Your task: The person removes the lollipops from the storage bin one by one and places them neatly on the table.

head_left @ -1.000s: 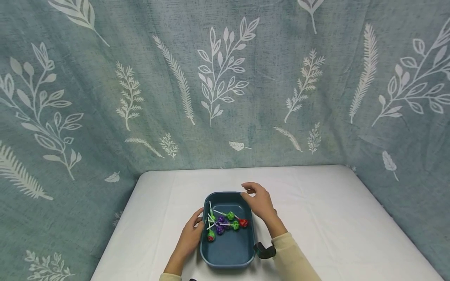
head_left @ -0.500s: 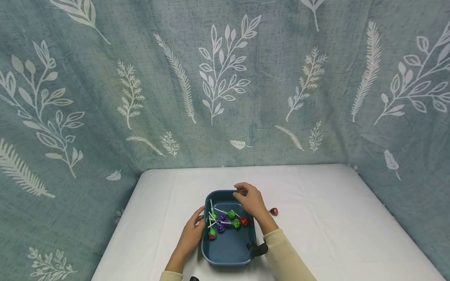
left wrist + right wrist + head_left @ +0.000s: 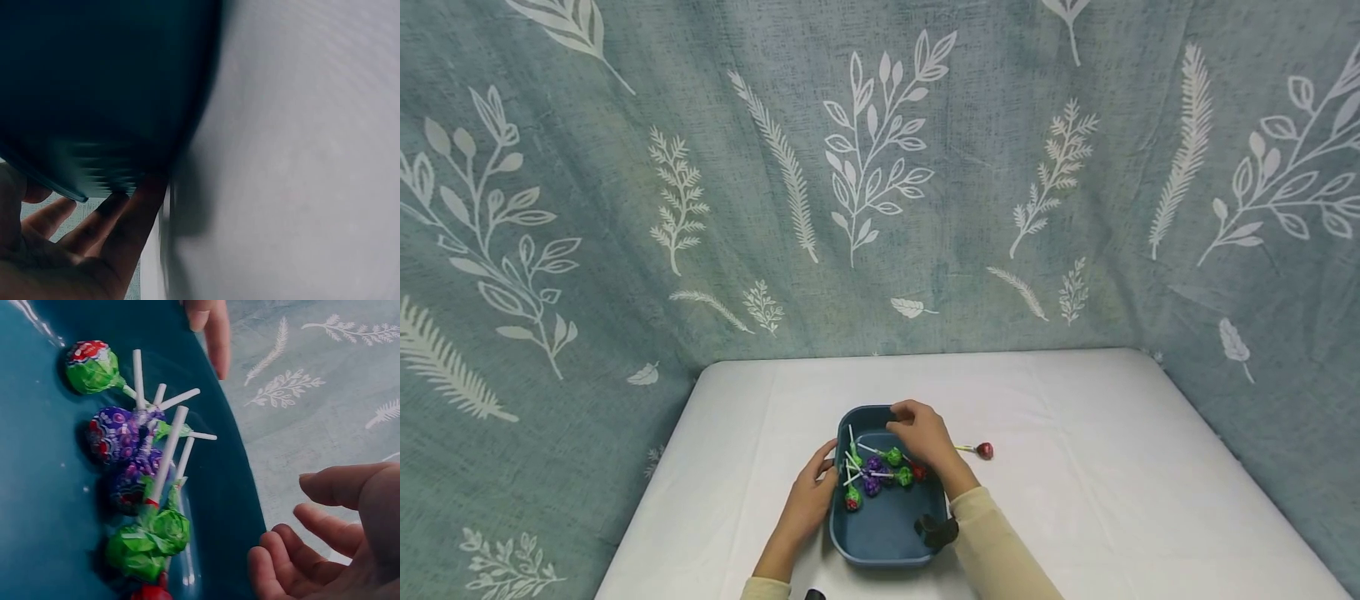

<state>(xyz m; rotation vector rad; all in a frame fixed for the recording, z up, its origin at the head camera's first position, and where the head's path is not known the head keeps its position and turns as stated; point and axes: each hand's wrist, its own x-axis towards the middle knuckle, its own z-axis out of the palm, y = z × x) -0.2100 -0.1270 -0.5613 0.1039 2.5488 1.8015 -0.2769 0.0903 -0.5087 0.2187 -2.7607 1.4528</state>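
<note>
Blue tub [image 3: 887,533] holds wrapped lollipops [image 3: 872,485]; the left hand [image 3: 808,500] touches its wall, fingers extended; the right hand [image 3: 927,435], grip parted, is at its far-right corner.

You have a white-covered table [image 3: 1112,483] across the lower middle of the head view, its far corners rounded, its sides spreading toward the bottom edge, faint creases in the cover. On it, at lower centre, sits your blue tray [image 3: 887,533], long sides running up the frame. To the tray's right lies a red-headed lollipop [image 3: 985,451], stick pointing left.
</note>
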